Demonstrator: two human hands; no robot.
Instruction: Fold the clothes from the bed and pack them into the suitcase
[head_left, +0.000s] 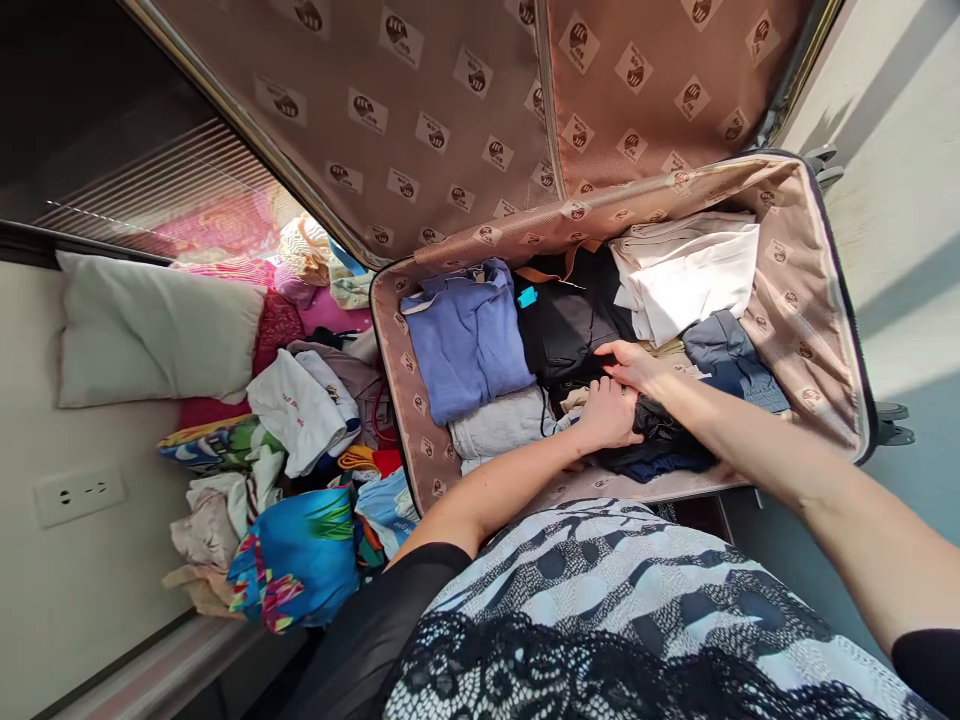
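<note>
Both bare forearms [765, 455] reach forward and converge, the curled left hand [609, 412] close beside the right hand [636, 366].

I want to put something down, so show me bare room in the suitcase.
Bare lining, partly wall, shows at the right end of the suitcase, beside the white cloth and grey-blue cloth. The middle is crowded: the left hand and right hand are among dark fabrics.
</note>
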